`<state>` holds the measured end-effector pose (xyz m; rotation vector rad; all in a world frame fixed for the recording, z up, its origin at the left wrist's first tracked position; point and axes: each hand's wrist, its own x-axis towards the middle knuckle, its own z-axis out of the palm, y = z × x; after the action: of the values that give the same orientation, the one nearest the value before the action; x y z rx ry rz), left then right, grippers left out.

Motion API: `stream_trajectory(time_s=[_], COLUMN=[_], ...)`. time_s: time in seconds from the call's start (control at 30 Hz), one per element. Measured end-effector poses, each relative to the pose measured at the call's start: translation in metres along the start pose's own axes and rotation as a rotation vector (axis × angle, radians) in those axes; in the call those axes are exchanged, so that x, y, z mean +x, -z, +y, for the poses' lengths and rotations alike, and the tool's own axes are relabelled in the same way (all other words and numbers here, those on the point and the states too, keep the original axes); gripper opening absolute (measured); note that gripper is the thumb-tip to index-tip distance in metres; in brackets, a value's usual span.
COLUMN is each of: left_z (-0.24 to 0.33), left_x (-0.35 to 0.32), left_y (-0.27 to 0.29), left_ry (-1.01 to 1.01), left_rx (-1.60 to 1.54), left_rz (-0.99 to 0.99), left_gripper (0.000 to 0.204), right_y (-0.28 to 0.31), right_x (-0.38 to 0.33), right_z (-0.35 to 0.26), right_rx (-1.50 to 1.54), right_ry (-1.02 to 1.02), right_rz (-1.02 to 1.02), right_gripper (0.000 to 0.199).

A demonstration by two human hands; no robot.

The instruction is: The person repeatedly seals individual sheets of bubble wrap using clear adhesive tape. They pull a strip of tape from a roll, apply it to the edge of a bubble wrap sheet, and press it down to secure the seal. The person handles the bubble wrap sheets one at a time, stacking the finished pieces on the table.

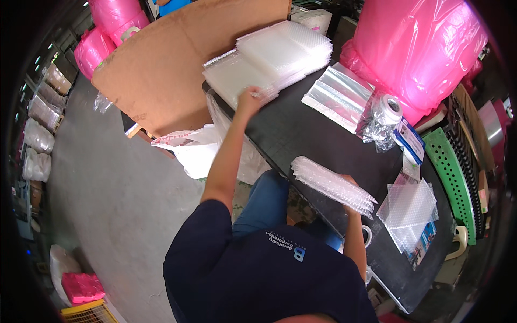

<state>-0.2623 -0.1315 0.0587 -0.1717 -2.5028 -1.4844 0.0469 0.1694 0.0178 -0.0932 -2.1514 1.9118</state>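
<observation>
Both hands work over the black bench (285,132): the left hand (249,101) reaches to its far left end, and the right hand (350,180) is above its near edge. To the left of the bench is a grey floor (129,226). Next comes a large brown board (161,64), which stands out beyond the left side of the bench, and near its lower edge there is a white plastic sack (193,156).

On the far left end of the bench lies the bubble-wrap stack (288,51), in two overlapping piles. The left hand touches its near corner with bent fingers, but I cannot tell if they pinch a piece. At the near edge of the bench, toward the middle, the right hand holds a flat bubble-wrap bundle (328,183), which partly hides this hand.

Along the far edge of the bench are clear plastic sleeves (339,97) and, to their right, a white-cored roll (391,109) with clear film around it. On the right part of the bench lie loose bubble-wrap pieces (407,210). Behind the bench stands a big pink wrapped bundle (414,48), and past its right edge is a green perforated panel (452,185).
</observation>
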Motion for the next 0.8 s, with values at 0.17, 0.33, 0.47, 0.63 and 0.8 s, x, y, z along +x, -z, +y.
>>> stream_trajectory(time_s=[0.17,0.33,0.47,0.63,0.8], left_z=[-0.025,-0.028,-0.039,-0.028,0.067], left_x=[0.071,0.085,0.094,0.032,-0.113], left_y=[0.007,-0.009,0.006,0.028,0.043], left_ry=[0.475,0.698,0.706,0.333,-0.051], left_rx=[0.459,0.515,0.344,-0.539,-0.841], left_rz=[0.289,0.283,0.336,0.312,-0.128], left_gripper=[0.077,0.086,0.076,0.045,0.028], right_y=[0.008,0.012,0.01,0.011,-0.005], right_x=[-0.004,-0.013,-0.015,-0.009,-0.007], right_z=[0.006,0.005,0.007,0.017,-0.041], right_rx=[-0.007,-0.069,-0.09,-0.068,0.282], right_ry=[-0.073,-0.087,-0.078,-0.066,-0.11], right_rz=[-0.026,-0.024,-0.028,0.011,0.165], right_gripper=[0.024,0.024,0.024,0.024,0.044])
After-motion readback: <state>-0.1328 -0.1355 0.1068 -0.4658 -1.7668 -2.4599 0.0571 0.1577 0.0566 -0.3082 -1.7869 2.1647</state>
